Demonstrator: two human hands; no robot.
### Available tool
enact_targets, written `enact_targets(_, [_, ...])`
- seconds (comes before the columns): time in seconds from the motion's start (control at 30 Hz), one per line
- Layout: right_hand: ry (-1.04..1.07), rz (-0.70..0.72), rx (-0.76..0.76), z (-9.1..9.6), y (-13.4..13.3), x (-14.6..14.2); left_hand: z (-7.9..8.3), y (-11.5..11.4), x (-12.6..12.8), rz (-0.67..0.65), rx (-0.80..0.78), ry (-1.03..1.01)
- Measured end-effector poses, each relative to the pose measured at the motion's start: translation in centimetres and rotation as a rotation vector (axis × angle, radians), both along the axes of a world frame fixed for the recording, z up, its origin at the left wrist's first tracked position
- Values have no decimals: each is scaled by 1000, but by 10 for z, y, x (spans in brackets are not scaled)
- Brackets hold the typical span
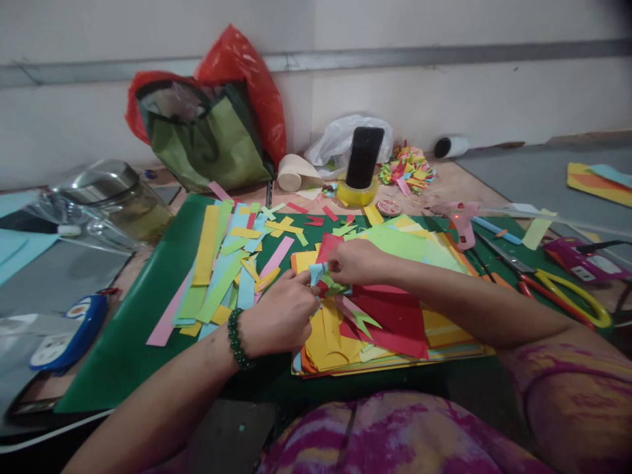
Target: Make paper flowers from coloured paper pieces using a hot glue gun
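Over a stack of coloured paper sheets [439, 322], my left hand [279, 319] and my right hand [358, 263] meet at a small bunch of paper strips [337, 288] in light blue, red and green. Both hands are closed, with fingertips at the bunch; exactly which strip each one grips is partly hidden. A green bead bracelet circles my left wrist. Under the bunch, a red sheet [395, 322] and a notched pink-and-green strip [363, 319] lie on the stack. Many loose cut strips [217, 289] spread to the left of my left hand.
A pink glue gun [461, 224] and scissors [575, 293] lie right on the green mat [133, 329]. Behind stand a phone [364, 158] against a yellow tape roll [356, 193], a paper-strip pompom [407, 170] and a green bag [212, 145]. A glass jar [133, 210] stands left.
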State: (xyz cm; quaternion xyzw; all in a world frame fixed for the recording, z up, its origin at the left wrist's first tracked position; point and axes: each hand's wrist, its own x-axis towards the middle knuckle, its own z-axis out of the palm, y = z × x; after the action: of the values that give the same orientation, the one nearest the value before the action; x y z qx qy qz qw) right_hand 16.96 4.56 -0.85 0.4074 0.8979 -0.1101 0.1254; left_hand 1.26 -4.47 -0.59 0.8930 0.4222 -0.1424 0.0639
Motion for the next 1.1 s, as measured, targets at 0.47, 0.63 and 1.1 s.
enact_targets(0.47, [44, -15, 38, 4, 2, 3, -3, 0, -1, -11, 15, -6])
enact_targets(0.63, [154, -27, 101, 18, 4, 14, -4, 0, -2, -27, 24, -32])
enact_targets(1.1, [16, 220, 120, 11, -12, 9, -2, -1, -1, -10, 28, -26])
